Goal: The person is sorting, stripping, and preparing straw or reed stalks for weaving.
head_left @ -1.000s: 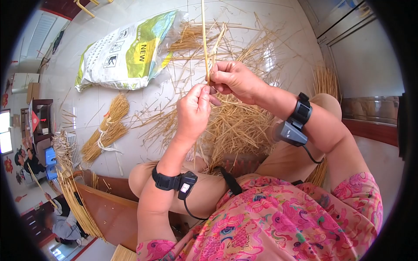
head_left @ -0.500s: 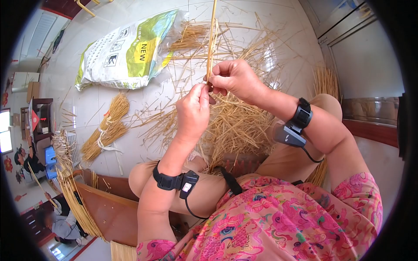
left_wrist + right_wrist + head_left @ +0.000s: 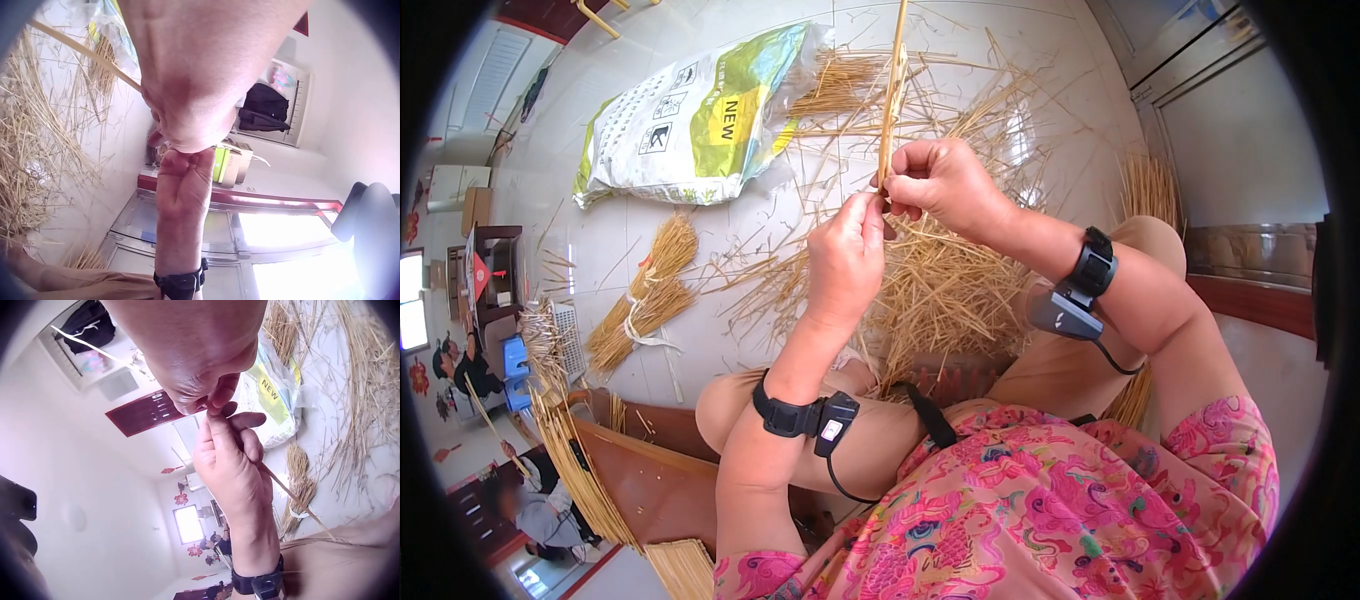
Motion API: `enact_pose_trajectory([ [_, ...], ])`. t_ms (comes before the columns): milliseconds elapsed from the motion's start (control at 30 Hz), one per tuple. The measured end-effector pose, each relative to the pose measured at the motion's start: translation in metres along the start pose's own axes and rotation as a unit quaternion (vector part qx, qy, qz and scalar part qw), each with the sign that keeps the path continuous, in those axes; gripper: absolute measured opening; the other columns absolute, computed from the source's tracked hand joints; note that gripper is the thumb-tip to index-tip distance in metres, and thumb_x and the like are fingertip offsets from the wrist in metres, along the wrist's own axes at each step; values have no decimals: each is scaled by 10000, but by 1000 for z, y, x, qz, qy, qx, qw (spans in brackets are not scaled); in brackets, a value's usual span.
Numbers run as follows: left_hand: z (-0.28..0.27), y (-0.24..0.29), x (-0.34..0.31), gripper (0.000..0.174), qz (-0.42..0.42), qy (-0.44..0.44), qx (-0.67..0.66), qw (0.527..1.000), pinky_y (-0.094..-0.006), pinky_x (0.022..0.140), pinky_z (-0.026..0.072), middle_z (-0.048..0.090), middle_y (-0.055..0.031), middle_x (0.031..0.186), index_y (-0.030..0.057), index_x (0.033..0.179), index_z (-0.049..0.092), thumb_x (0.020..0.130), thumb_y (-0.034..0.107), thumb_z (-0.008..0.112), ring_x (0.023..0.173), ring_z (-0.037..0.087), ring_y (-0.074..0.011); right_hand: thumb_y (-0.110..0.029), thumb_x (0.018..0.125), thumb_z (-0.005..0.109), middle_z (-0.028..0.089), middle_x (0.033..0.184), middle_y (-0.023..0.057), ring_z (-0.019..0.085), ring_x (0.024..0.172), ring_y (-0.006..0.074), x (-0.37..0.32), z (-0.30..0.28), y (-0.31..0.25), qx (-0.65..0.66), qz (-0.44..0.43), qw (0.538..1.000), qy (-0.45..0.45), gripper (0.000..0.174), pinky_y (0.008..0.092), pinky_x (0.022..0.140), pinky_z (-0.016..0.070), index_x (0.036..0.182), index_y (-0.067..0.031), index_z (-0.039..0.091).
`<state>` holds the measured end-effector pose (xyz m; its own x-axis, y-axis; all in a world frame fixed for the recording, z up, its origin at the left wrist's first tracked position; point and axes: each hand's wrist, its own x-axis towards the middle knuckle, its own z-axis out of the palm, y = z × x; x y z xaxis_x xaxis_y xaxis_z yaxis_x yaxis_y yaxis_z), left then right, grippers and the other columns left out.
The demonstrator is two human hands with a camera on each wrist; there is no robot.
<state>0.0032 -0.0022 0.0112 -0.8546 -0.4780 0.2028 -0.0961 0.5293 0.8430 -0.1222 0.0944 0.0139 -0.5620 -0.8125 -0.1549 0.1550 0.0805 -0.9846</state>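
Observation:
In the head view my left hand [image 3: 846, 255] and right hand [image 3: 953, 188] meet fingertip to fingertip over the floor. Both pinch the lower part of a long yellow straw stalk [image 3: 894, 95], which rises away from me past the top edge. A paler strand [image 3: 899, 88] runs close along it. The right wrist view shows a thin straw [image 3: 300, 503] trailing back from under the left hand [image 3: 231, 459]. Most of the pinched section is hidden behind the fingers. Below the hands lies a heap of loose straw [image 3: 950, 290].
A white and green plastic bag [image 3: 690, 120] lies at the far left on the tiles. Nearer is a tied straw bundle [image 3: 640, 300]. Another straw bundle [image 3: 1150, 190] stands by the metal door [image 3: 1250, 150]. Long stalks [image 3: 580, 480] rest along a brown board [image 3: 645, 480] at my left.
The top of the stalk has swung to the right, and the pale strand that stood apart now lies close beside it. Both hands stay nearly in place, with small finger shifts.

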Motion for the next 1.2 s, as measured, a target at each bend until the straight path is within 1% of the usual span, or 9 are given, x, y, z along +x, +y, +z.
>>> enact_pose_trajectory([
  [167, 2, -1, -1, 169, -2, -3, 5, 1000, -290, 522, 467, 664, -86, 669, 8, 919, 597, 949, 113, 469, 582, 652, -189, -39, 807, 572, 586, 622, 26, 522, 535, 55, -1, 2, 0, -6, -6, 1000, 0, 89, 199, 483, 425, 774, 27, 621],
  [267, 4, -9, -1, 177, 13, -3, 8, 1000, -281, 520, 463, 665, -84, 676, 6, 915, 596, 954, 113, 461, 584, 649, -169, -39, 807, 575, 584, 626, 27, 517, 535, 57, -1, 1, 0, 6, -4, 1000, -2, 88, 201, 482, 422, 780, 30, 623],
  [367, 0, -4, 0, 184, -14, -40, -11, 999, -271, 516, 457, 668, -85, 694, 0, 910, 593, 958, 111, 455, 578, 637, -139, -42, 812, 580, 587, 641, 29, 514, 539, 59, 1, -1, 2, 22, -3, 1000, -17, 88, 202, 484, 420, 793, 32, 624],
  [467, 0, -3, 1, 125, -20, -41, -45, 998, -334, 521, 481, 642, -116, 661, 9, 941, 578, 931, 76, 474, 594, 650, -241, -43, 819, 583, 589, 652, 28, 516, 546, 59, 2, -2, 4, 20, -3, 999, -25, 87, 200, 485, 419, 810, 32, 625],
  [567, 3, -9, 0, 176, -4, -16, -35, 999, -259, 505, 443, 664, -77, 667, 2, 906, 597, 953, 105, 461, 547, 613, -121, -45, 826, 582, 584, 647, 22, 516, 545, 58, 1, 0, 3, -9, -9, 1000, -19, 83, 198, 483, 417, 803, 27, 618],
  [800, 1, -4, 0, 157, -12, -5, 8, 1000, -264, 495, 437, 660, -79, 642, 14, 901, 602, 939, 108, 483, 516, 593, -119, -64, 844, 573, 581, 627, 11, 516, 534, 40, -3, 3, -9, -37, -40, 998, 44, 109, 190, 478, 421, 760, 4, 584],
  [1100, 2, -3, -1, 197, -23, -33, -21, 999, -247, 480, 415, 654, -70, 630, 2, 885, 598, 954, 130, 464, 487, 525, -78, -100, 830, 589, 577, 624, 12, 517, 536, 41, 0, -3, -12, -49, -8, 999, 19, 105, 184, 475, 416, 768, -17, 574],
  [1167, 1, -4, -1, 210, -14, -47, -29, 998, -228, 465, 395, 649, -67, 631, -2, 893, 591, 965, 137, 452, 488, 513, -63, -104, 841, 580, 563, 625, 10, 510, 538, 47, 3, -5, -2, 37, -9, 999, -9, 111, 183, 478, 410, 763, -26, 572],
  [1200, 0, -5, -1, 211, -37, -68, -77, 994, -215, 460, 382, 642, -65, 634, -1, 905, 584, 970, 143, 445, 493, 508, -55, -107, 847, 576, 556, 625, 9, 507, 538, 50, 5, -6, 1, 80, -9, 997, -23, 115, 182, 479, 407, 760, -31, 571],
])
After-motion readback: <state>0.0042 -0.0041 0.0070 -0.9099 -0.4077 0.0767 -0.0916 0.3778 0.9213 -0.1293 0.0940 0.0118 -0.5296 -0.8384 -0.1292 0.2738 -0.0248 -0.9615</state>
